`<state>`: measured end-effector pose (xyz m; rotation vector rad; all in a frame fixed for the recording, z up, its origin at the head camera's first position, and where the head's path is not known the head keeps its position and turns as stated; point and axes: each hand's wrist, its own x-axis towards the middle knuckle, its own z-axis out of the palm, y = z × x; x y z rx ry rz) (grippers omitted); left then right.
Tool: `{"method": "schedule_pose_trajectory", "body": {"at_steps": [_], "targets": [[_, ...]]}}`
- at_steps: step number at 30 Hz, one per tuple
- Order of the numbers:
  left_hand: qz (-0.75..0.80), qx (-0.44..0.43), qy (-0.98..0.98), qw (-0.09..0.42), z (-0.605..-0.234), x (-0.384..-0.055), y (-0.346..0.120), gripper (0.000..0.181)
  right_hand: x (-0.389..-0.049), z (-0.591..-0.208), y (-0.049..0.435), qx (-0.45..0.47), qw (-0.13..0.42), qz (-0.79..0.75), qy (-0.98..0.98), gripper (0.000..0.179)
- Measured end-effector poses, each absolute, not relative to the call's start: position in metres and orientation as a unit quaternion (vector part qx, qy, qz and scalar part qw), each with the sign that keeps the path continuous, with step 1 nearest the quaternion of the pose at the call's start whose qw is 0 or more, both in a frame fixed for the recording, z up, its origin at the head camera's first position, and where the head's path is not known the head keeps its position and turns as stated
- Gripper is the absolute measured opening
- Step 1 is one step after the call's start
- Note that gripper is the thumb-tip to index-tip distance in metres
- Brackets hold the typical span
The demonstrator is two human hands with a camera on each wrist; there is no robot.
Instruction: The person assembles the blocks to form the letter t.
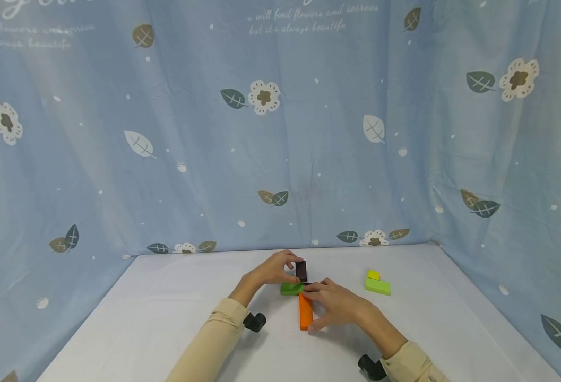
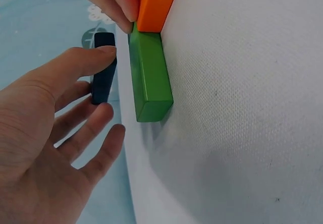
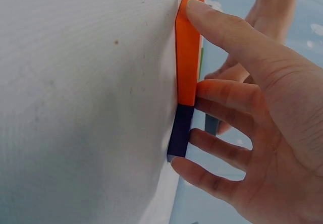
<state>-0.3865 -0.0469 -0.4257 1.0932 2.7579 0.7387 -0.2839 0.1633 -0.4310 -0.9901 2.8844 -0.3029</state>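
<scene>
Pinching the dark block [image 1: 301, 271] between thumb and fingers, your left hand [image 1: 275, 268] should find it light, stiff, perhaps slippery; grip its edges. It looks smooth, plain and oblong. Your right hand [image 1: 336, 302] lies spread, not closed round anything, its fingertips touching the orange block [image 3: 187, 57] and navy block [image 3: 180, 133]. The green block [image 2: 154, 75] sits near your left thumb.

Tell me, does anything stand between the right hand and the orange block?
Nothing visible does: the right hand touches the orange block directly, its thumb resting on one end.
</scene>
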Motion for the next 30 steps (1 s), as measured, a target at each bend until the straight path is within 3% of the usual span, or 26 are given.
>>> {"method": "schedule_pose_trajectory", "body": {"at_steps": [30], "targets": [[0.273, 0.36, 0.89, 0.063, -0.44, -0.397, -0.045, 0.057, -0.284, -0.431, 0.164, -0.321, 0.042, -0.102, 0.941, 0.082]]}}
